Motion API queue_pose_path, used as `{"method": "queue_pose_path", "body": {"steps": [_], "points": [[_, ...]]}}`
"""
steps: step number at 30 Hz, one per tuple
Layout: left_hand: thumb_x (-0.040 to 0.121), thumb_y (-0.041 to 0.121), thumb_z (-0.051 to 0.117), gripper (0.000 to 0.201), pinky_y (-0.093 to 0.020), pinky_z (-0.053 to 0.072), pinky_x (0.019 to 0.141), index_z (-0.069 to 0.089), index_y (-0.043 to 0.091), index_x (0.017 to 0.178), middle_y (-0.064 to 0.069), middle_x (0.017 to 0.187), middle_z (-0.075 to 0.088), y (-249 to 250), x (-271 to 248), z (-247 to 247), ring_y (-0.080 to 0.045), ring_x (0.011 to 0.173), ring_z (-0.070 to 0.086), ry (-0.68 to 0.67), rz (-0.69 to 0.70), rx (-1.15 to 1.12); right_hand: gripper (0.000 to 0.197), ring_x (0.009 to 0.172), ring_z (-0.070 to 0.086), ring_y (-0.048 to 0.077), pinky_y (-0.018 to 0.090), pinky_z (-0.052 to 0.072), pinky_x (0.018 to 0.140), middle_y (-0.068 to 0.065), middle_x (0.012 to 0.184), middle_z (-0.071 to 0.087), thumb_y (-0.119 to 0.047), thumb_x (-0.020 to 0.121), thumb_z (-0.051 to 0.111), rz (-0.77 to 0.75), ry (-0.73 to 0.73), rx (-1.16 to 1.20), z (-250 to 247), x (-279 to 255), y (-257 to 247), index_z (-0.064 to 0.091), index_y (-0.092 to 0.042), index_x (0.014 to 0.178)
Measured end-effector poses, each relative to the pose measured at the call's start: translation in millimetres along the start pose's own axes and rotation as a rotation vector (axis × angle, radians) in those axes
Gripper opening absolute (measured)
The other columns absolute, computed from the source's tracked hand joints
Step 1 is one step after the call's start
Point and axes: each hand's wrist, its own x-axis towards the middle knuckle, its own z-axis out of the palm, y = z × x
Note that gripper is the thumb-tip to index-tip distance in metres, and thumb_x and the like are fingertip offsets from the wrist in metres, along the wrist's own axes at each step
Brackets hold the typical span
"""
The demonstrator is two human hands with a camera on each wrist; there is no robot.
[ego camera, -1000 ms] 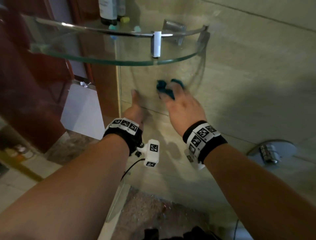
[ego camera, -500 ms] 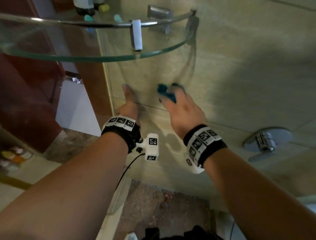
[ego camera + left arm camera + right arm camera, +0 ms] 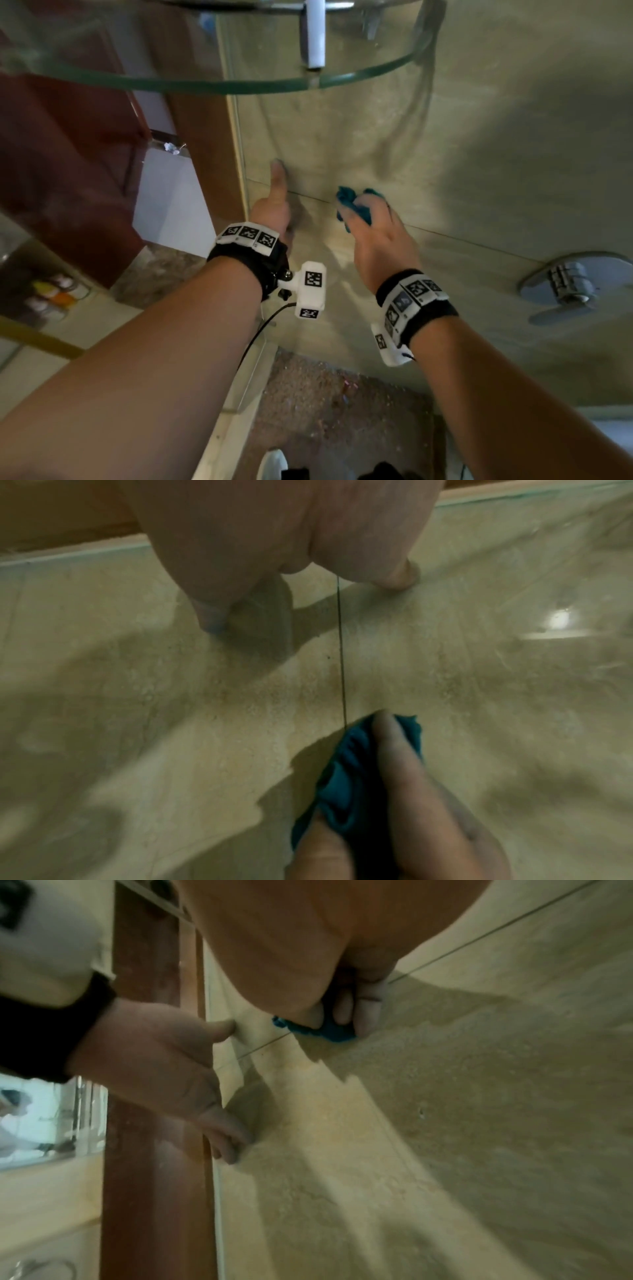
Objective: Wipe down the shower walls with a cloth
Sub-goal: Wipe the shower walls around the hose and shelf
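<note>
A teal cloth is bunched under my right hand, which grips it and presses it against the beige tiled shower wall at a horizontal grout line. The left wrist view shows the cloth pinched between the thumb and fingers of the right hand. My left hand rests on the wall just left of it, beside the corner, thumb pointing up and holding nothing. In the right wrist view its fingertips touch the tile, apart from the cloth.
A glass corner shelf with a chrome bracket hangs just above both hands. A chrome mixer knob sticks out of the wall at the right. A glass panel edge and a brown wooden frame close the left side. The speckled floor lies below.
My right hand has slid the cloth down the wall to the grout line. The left hand has stayed on the wall. The shelf now sits higher in the head view.
</note>
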Motion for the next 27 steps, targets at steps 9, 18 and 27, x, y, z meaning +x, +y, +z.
{"method": "queue_pose_path", "body": {"steps": [9,18,27], "points": [[0.082,0.081,0.061,0.099,-0.042,0.053,0.105,0.045,0.016,0.154,-0.002,0.144,0.052,-37,-8,-35,-0.028,0.126,0.056,0.082,-0.084,-0.137,0.061,0.14,0.046,0.018,0.034,0.053,0.099,-0.005,0.156,0.041,-0.014,0.097,0.051,-0.021,-0.136,0.184,7,6,-25,0.042,-0.032,0.155],[0.098,0.016,0.07,0.03,-0.041,0.052,0.097,0.066,0.011,0.127,-0.009,0.108,0.075,-50,-14,-42,-0.027,0.101,0.068,-0.205,0.09,-0.306,0.068,0.129,0.056,0.01,0.016,0.045,0.1,-0.012,0.157,0.044,-0.015,0.098,0.051,0.231,-0.446,0.658,21,20,-57,0.035,-0.055,0.152],[0.097,0.003,0.068,0.013,-0.043,0.058,0.093,0.061,0.009,0.106,-0.014,0.094,0.074,-47,-3,-30,-0.029,0.092,0.071,-0.129,0.11,-0.324,0.069,0.056,0.054,-0.002,0.012,0.043,0.054,-0.018,0.079,0.064,-0.002,0.096,0.05,0.319,-0.456,0.85,5,23,-54,0.048,-0.051,0.145]]}}
